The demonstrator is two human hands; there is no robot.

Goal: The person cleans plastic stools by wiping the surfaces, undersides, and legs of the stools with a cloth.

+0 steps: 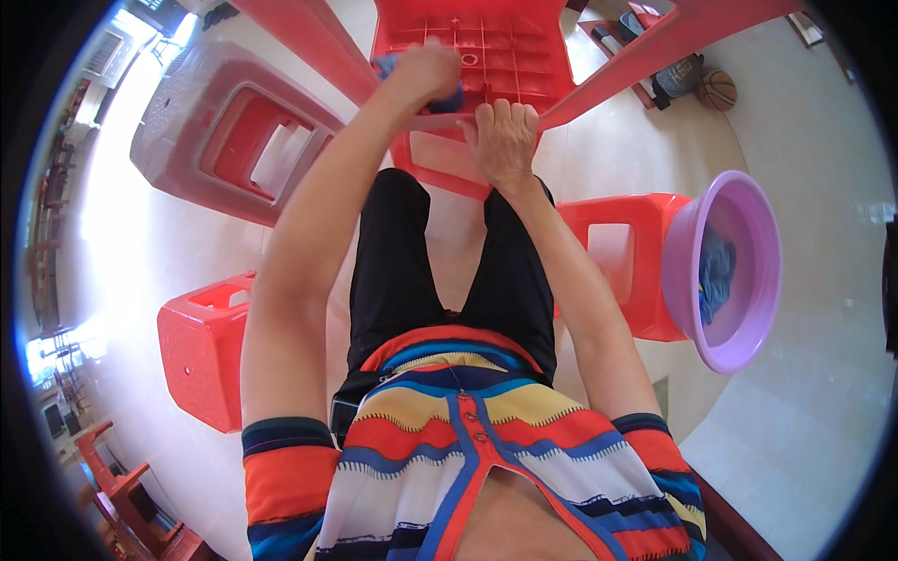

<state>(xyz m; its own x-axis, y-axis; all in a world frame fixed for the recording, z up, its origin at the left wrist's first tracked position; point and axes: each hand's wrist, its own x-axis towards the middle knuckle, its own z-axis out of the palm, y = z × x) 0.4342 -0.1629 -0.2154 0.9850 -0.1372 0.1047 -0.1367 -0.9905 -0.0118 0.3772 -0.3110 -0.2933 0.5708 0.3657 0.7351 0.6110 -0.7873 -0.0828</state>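
A red plastic stool (505, 58) lies tipped over in front of me, its ribbed underside facing me and its legs spreading to both sides. My right hand (505, 140) grips the stool's near edge, fingers curled over it. Slightly blurred, my left hand (428, 73) is closed on a blue cloth (454, 98) against the ribbed underside; the hand covers most of the cloth.
To the right, a purple basin (744, 327) with a dark blue cloth (717, 271) inside sits on another red stool (645, 210). A greyish-red stool (178, 131) and a smaller red stool (201, 360) stand left. A basketball (716, 90) rests at the far right.
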